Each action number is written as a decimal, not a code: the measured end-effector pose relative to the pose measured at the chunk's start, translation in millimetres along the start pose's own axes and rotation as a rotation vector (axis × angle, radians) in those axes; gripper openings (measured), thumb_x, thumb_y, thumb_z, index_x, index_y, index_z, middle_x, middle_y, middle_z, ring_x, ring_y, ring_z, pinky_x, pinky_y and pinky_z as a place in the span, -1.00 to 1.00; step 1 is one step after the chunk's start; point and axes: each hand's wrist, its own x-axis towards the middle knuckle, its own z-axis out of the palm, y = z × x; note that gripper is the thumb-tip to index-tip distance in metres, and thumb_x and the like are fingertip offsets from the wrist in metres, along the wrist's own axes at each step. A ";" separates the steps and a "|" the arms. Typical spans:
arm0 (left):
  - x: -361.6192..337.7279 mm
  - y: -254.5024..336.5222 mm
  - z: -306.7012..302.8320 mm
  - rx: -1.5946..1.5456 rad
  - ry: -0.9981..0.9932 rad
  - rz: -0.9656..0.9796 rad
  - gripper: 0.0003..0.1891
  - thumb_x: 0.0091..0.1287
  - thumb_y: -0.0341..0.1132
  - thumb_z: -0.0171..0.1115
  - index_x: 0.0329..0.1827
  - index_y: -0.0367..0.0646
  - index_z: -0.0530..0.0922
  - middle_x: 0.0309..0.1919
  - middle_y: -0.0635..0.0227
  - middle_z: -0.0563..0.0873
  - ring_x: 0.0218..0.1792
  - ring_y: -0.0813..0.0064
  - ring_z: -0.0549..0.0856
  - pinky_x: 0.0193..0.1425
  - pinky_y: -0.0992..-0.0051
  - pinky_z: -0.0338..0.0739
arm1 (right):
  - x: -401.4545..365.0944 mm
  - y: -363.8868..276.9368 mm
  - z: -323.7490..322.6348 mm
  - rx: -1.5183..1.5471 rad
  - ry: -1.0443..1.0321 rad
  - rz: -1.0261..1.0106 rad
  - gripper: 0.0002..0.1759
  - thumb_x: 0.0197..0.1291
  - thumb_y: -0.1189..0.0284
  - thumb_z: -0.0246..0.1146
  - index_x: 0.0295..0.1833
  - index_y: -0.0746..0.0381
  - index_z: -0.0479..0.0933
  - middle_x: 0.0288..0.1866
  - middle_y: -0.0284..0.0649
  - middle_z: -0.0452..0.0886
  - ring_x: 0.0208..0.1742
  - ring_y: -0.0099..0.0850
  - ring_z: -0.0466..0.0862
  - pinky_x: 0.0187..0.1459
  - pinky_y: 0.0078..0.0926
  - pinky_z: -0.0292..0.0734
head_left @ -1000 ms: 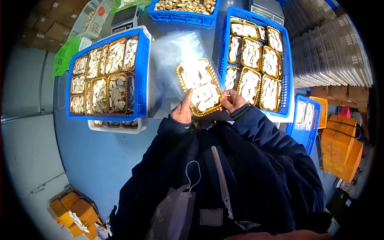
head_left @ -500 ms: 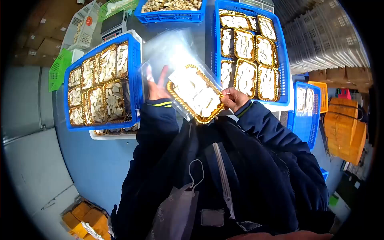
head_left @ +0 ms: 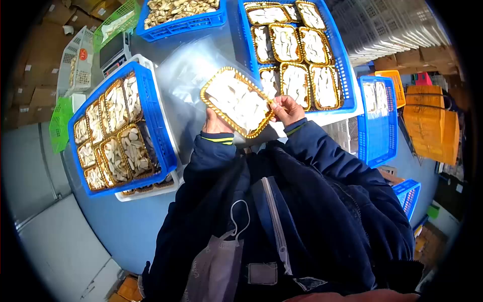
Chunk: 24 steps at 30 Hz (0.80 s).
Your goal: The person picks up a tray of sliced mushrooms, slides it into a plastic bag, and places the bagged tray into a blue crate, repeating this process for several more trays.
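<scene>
A gold-rimmed tray of white sliced mushrooms [head_left: 239,103] is held tilted in front of my chest. My right hand [head_left: 288,109] pinches its right corner between thumb and fingers. Under its lower left edge, my left hand [head_left: 216,123] supports the tray, with most of the fingers hidden beneath it. Just behind the tray, clear plastic bags [head_left: 188,70] lie on the grey table [head_left: 234,43].
At left, a tilted blue crate [head_left: 168,146] holds several filled trays; another blue crate [head_left: 347,60] stands at right with more. Whole mushrooms [head_left: 181,10] fill a crate at the back. A scale [head_left: 114,53] sits at back left, and stacked white crates [head_left: 387,30] rise at far right.
My left hand, earlier spread against the clear plastic, is now under the tray. The tray has turned and come away from the plastic, which lies behind it. The view has shifted.
</scene>
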 end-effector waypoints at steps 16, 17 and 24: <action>35.1 40.8 -57.0 0.061 -0.112 -0.150 -0.13 0.10 0.37 -0.13 0.31 -0.14 0.13 0.25 0.10 0.28 0.21 0.06 0.32 0.25 0.07 0.22 | 12.5 -7.2 11.1 -0.083 0.094 -0.190 -0.85 0.13 0.55 0.19 -0.21 0.23 0.37 -0.43 -0.41 0.49 -0.49 -0.68 0.44 -0.44 -0.74 0.38; 36.3 41.1 -56.8 0.067 -0.142 -0.123 -0.12 0.09 0.38 -0.13 0.31 -0.14 0.14 0.24 0.11 0.28 0.20 0.06 0.33 0.25 0.08 0.23 | 12.8 -7.1 15.8 -0.056 0.091 -0.207 -0.85 0.13 0.56 0.18 -0.21 0.22 0.35 -0.43 -0.41 0.49 -0.48 -0.68 0.44 -0.44 -0.74 0.38; 24.9 20.6 -3.6 0.146 -0.009 -0.150 -0.10 0.04 0.43 -0.13 0.32 -0.03 0.12 0.26 0.19 0.28 0.21 0.16 0.35 0.24 0.10 0.27 | 17.6 -5.7 21.9 -0.048 0.113 -0.221 -0.77 0.15 0.55 0.15 -0.12 0.20 0.25 -0.33 -0.39 0.42 -0.40 -0.64 0.43 -0.40 -0.71 0.42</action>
